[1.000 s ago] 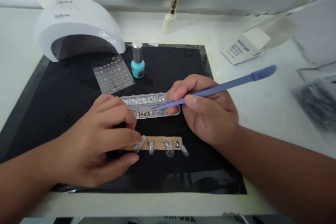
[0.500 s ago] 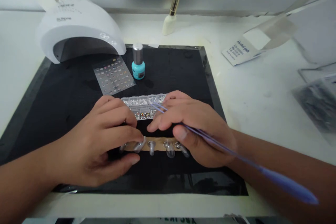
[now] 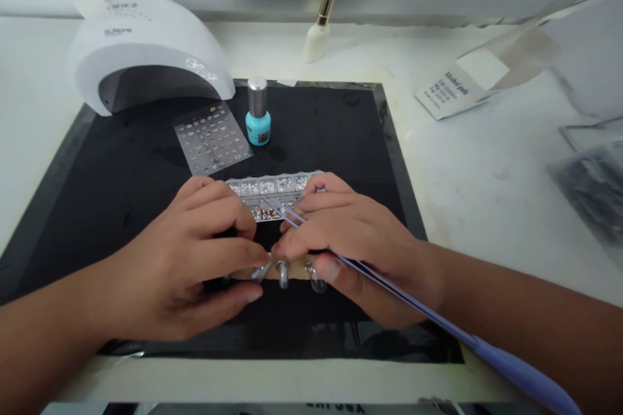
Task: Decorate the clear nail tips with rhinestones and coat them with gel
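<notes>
Two bare hands are positioned over the black mat (image 3: 331, 130) on the white surface (image 3: 477, 188). Your left hand (image 3: 189, 259) is at the left part of the tan strip (image 3: 298, 267), forefinger at one clear nail tip; its grip is narrow, with a gap between thumb and forefinger. Contact under the curled fingers cannot be told.

Your right hand (image 3: 365, 240) is at the strip's right part; its grip holds the blue tweezers (image 3: 511, 365). The handle slopes toward the near right. The two prongs point to the far left, at the near row of the stone box (image 3: 250, 200); whether they touch it, you cannot tell.

Three nail tips (image 3: 283, 275) show along the strip, near of the box. On the mat's far part, the sticker sheet (image 3: 214, 137) lies left of the turquoise bottle (image 3: 257, 126). The white lamp (image 3: 156, 39) stands far left; the alcohol-pad carton (image 3: 450, 94) rests far right.
</notes>
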{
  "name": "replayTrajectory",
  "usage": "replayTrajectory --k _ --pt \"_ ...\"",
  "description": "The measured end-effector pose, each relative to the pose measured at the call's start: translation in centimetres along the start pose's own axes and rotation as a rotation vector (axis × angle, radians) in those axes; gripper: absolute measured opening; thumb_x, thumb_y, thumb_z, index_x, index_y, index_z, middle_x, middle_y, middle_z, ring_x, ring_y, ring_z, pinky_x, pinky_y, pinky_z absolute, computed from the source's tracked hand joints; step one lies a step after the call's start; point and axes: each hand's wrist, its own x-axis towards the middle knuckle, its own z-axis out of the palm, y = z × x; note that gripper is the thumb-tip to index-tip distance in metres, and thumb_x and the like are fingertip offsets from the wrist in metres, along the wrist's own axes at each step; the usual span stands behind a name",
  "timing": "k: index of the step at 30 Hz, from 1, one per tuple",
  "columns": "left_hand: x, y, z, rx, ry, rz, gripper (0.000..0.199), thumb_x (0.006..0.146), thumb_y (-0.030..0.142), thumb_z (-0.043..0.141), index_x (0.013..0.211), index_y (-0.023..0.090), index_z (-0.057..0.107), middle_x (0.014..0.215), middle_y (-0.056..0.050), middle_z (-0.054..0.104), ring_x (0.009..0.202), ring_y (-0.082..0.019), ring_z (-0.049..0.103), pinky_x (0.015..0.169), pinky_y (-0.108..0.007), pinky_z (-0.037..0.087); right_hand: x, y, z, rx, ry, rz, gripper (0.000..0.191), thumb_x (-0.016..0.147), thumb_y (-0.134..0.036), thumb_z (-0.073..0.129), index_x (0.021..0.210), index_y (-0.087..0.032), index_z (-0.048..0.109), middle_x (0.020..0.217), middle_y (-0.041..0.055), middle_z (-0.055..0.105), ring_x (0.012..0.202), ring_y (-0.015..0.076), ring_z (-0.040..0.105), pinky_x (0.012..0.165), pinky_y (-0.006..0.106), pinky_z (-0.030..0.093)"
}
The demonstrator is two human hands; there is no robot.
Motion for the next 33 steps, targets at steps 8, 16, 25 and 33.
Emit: replayTrajectory --k 8,16,25,33 --pt "0.00 -0.10 -0.05 0.030 -0.013 0.029 0.011 0.095 0.021 0.065 0.105 0.021 0.065 0.093 -0.004 0.056 0.086 -0.022 0.049 0.077 -0.042 0.033 0.15 0.21 0.15 0.022 0.012 -0.009 0.035 0.112 -0.030 0.033 0.095 -0.015 0.060 0.078 -0.0009 0.068 0.070 0.0113 0.055 0.086 0.036 0.040" --pt "-0.01 -0.12 -0.21 0.066 -0.014 0.041 0.012 0.094 0.022 0.067 0.106 0.022 0.064 0.092 -0.004 0.058 0.087 -0.023 0.051 0.079 -0.043 0.034 0.20 0.49 0.35 0.020 0.030 -0.059 0.029 0.108 -0.023 0.038 0.096 -0.012 0.062 0.078 0.0004 0.069 0.070 0.0122 0.053 0.084 0.036 0.042" --pt "0.07 -0.08 -0.43 0.131 -0.021 0.059 0.009 0.096 0.024 0.066 0.104 0.022 0.065 0.091 -0.004 0.061 0.087 -0.024 0.053 0.079 -0.045 0.034 0.14 0.58 0.39 -0.005 0.018 -0.069 0.029 0.111 -0.028 0.033 0.098 -0.016 0.056 0.081 -0.0014 0.069 0.073 0.0118 0.056 0.087 0.034 0.042" --pt "0.15 0.14 -0.54 0.142 -0.043 0.045 0.006 0.099 0.027 0.062 0.104 0.024 0.064 0.090 -0.005 0.062 0.088 -0.024 0.053 0.077 -0.046 0.033 0.21 0.63 0.15 0.023 -0.010 -0.040 0.029 0.111 -0.027 0.036 0.096 -0.016 0.058 0.079 -0.0011 0.068 0.072 0.0120 0.055 0.084 0.034 0.041"
